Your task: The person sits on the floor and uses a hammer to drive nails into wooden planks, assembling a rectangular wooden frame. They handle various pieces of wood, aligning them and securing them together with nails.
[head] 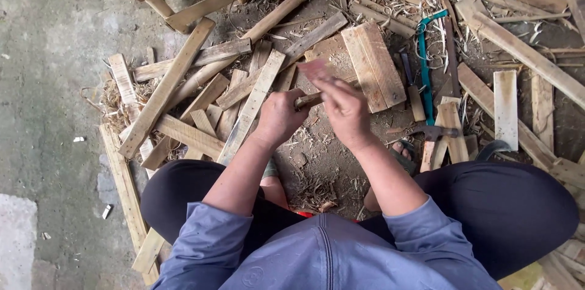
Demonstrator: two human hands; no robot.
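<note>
Person is squatting over a dirt floor (317, 162) littered with wood offcuts; both hands are working in front of the knees, roughly centre of the head view.

Left hand (280, 116) is clenching around a short wooden stick (308, 100); fingers are wrapping it fully, knuckles facing up; stick's long axis is running near-horizontal, tilting slightly up toward the right; its exposed end is pointing at the right hand; the other end is hiding inside the fist.

Right hand (344, 107) is sitting just beside the left, over the stick's exposed end; fingers are blurring from motion, so grip is unclear; cannot tell whether it is grasping the stick or only touching it.

Stick is sitting above the ground, between the two hands, just in front of a flat wooden board (373, 65) lying on the floor.

Surroundings: long pale slat (251, 106) is lying diagonally just left of the left hand; teal-framed saw (425, 64) is lying right of the board, long axis near-vertical in view; hammer (434, 132) is resting below it, near the right forearm; chisel-like tool (414, 92) is lying between board and saw; shavings are scattering across the top of the pile.
</note>
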